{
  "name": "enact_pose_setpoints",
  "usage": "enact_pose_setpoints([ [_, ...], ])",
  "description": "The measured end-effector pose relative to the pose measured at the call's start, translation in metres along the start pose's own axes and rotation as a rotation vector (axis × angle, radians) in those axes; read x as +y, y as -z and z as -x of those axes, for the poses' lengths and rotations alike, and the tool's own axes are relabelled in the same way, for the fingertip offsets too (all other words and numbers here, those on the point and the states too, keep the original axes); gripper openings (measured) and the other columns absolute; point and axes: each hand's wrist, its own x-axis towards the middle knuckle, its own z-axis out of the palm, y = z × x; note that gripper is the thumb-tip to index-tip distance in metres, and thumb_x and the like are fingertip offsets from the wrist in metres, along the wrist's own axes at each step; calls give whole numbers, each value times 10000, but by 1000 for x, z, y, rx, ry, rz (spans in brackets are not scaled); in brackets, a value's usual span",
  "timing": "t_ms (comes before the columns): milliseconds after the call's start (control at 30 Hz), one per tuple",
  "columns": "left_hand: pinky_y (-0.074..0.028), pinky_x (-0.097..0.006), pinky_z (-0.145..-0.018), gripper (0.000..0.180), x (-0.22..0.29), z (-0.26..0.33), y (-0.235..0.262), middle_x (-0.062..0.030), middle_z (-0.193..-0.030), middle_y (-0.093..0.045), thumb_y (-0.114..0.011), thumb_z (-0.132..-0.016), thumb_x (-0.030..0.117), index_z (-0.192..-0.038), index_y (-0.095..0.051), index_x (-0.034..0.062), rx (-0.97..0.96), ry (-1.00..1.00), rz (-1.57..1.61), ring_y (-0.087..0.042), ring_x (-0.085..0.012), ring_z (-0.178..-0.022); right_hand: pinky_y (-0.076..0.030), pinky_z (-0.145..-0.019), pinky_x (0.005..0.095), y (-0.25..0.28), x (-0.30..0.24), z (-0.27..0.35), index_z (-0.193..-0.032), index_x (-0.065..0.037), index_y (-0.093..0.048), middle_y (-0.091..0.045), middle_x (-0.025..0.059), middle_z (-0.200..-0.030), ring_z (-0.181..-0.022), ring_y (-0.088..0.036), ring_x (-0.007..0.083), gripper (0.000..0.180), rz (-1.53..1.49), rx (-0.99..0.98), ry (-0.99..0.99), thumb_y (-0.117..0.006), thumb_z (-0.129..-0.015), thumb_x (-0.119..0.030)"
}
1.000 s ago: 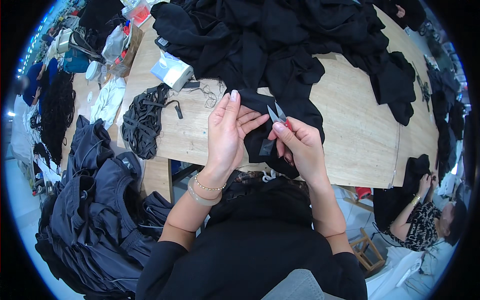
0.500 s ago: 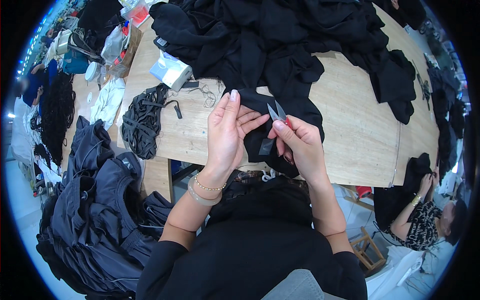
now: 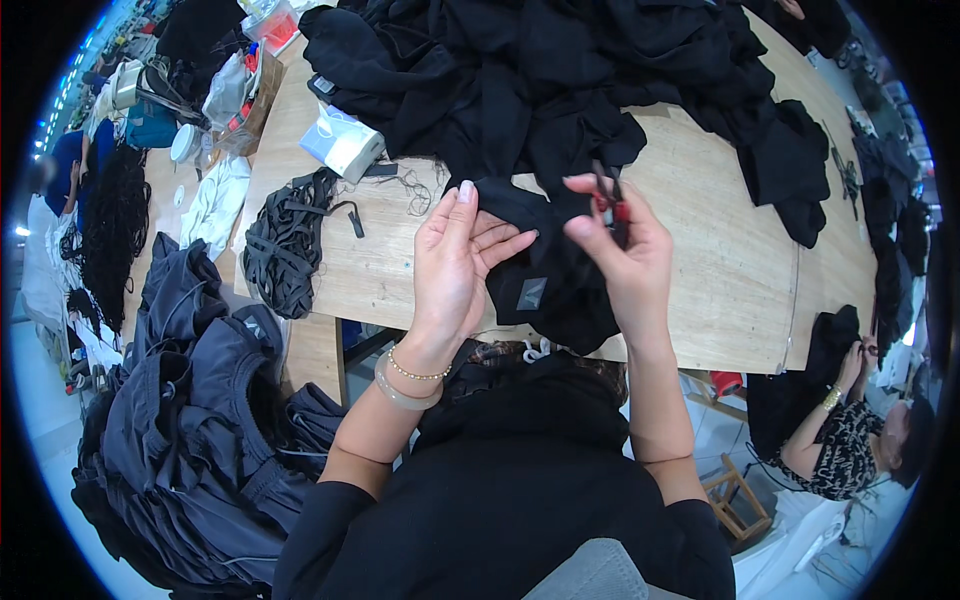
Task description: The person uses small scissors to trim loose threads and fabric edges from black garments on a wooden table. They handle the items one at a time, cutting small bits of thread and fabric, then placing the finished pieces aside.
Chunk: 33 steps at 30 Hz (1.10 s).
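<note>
At the far left of the room, a person in blue (image 3: 68, 165) is beside a hanging bunch of black cords (image 3: 115, 215). Nearer, a large pile of dark grey clothes (image 3: 200, 400) bulges below a white cloth (image 3: 213, 205). A cardboard box (image 3: 264, 88) holds odds and ends above that cloth. The counter (image 3: 720, 250) is pale, grained wood, its front edge bent by the lens. On its left part lie a tangle of dark straps (image 3: 285, 250), a blue-and-white box (image 3: 343, 142) and loose threads (image 3: 418, 190). The left hand (image 3: 462, 250) has its grip clamped on the edge of a black cloth (image 3: 575, 300), which lies over the front of the counter and bears a small grey patch (image 3: 531, 294). Black fabric (image 3: 500, 90) is heaped behind it. The right hand (image 3: 637, 245) has its grip around red-handled scissors (image 3: 612, 208), blurred, above the cloth. Farther right, a wooden stool (image 3: 737, 500) is on the floor near a seated co-worker (image 3: 835, 455) handling black fabric.
</note>
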Motion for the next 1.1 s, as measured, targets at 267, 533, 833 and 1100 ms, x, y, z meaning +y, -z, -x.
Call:
enact_pose_setpoints([
  [267,-624,-328,-747,197,6,-3,8,-74,-851,-599,-522,-1023,181,-882,-526,44,38,47,-32,-674,-144,-750,-417,-596,261,-21,8,-29,-867,-8,-694,-544,47,-731,-649,-532,140,131,163,-128,250,-775,-764,-21],
  [533,-541,-209,-670,266,27,9,0,-77,-1172,-478,-705,-828,-68,-1077,-630,-8,-42,-439,-814,-627,-93,-767,-378,-542,288,-35,8,-48,-818,22,-634,-549,74,-669,-584,-468,128,201,135,-258,107,-762,-824,-133],
  [833,-558,-244,-625,86,15,-4,16,-97,-809,-690,-641,-921,37,-910,-657,-47,47,-545,-990,-679,-128,-715,-402,-569,277,-30,14,-50,-906,-3,-618,-549,78,-647,-577,-492,131,218,114,-232,7,-664,-919,-216],
  [1100,-600,-249,-660,112,18,-3,20,-81,-835,-696,-576,-968,34,-957,-649,-50,13,-498,-932,-694,-120,-802,-431,-647,305,-9,32,-38,-869,-64,-716,-597,46,-694,-674,-558,167,225,336,-242,108,-774,-804,-272],
])
